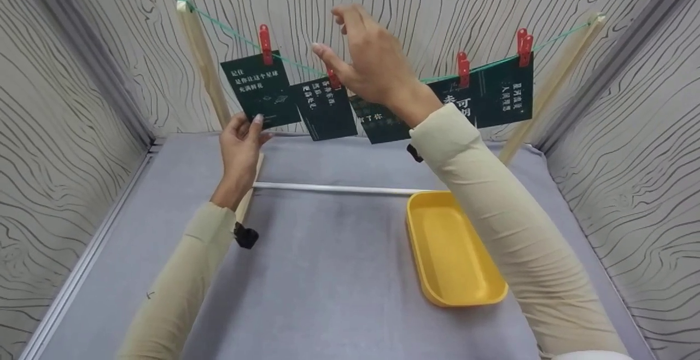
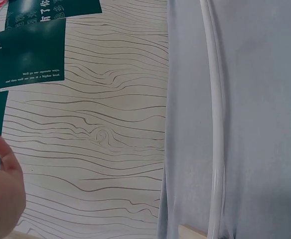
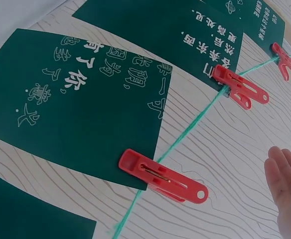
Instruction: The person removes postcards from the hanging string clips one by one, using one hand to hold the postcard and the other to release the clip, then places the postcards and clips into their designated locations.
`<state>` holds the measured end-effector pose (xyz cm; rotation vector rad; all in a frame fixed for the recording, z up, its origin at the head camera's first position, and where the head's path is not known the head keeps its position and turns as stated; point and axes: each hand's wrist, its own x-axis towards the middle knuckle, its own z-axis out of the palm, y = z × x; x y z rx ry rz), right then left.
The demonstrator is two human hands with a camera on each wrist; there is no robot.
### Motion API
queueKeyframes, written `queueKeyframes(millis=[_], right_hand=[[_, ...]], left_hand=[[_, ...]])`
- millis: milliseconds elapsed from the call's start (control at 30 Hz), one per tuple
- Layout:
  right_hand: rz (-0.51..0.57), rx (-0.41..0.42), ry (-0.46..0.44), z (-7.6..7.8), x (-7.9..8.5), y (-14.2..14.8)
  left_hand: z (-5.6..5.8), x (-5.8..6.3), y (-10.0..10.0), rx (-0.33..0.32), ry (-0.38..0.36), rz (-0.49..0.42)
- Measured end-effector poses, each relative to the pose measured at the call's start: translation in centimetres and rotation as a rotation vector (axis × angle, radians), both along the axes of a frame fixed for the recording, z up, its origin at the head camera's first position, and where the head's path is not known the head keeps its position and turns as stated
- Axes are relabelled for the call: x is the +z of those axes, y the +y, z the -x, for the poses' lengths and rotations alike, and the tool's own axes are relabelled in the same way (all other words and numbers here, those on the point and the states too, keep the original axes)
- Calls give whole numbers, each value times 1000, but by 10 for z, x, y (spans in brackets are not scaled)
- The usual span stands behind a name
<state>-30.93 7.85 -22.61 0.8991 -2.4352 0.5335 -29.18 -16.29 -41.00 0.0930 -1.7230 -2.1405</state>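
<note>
Several dark green cards with white writing hang from a green string, fixed by red clothespins. My left hand (image 1: 240,140) pinches the leftmost card (image 1: 260,89) at its lower edge, thumb in front and fingers behind. A red clothespin (image 1: 265,45) grips that card's top edge on the string (image 1: 232,30). Raised near the middle of the line, my right hand (image 1: 377,56) holds nothing, its thumb and fingers spread apart. It overlaps the second card's clothespin (image 3: 240,84) in the head view and partly covers the third card (image 3: 80,104), whose own clothespin (image 3: 163,174) shows in the right wrist view.
Wooden posts (image 1: 202,64) hold the string at both ends before a wood-patterned wall. A white rod (image 1: 333,188) lies low across the grey cloth (image 1: 328,272). A yellow tray (image 1: 454,250) stands at right, partly behind my right sleeve (image 1: 508,212).
</note>
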Motion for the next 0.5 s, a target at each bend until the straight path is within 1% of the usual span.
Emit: queueKeyframes(millis=[100,233,333,500], right_hand=[[-22,-16,-8,0,3,0],[-88,-38,-33,-1,9,-5],[-139,-50,-46,-2,13,-12],[-167,-55,-55,-1,17,-25]], left_hand=[[0,0,3,-26,8,9],[0,-1,5,-47,16,18],[0,-2,4,-54,23,-9],[0,-4,2,-44,27,-53]])
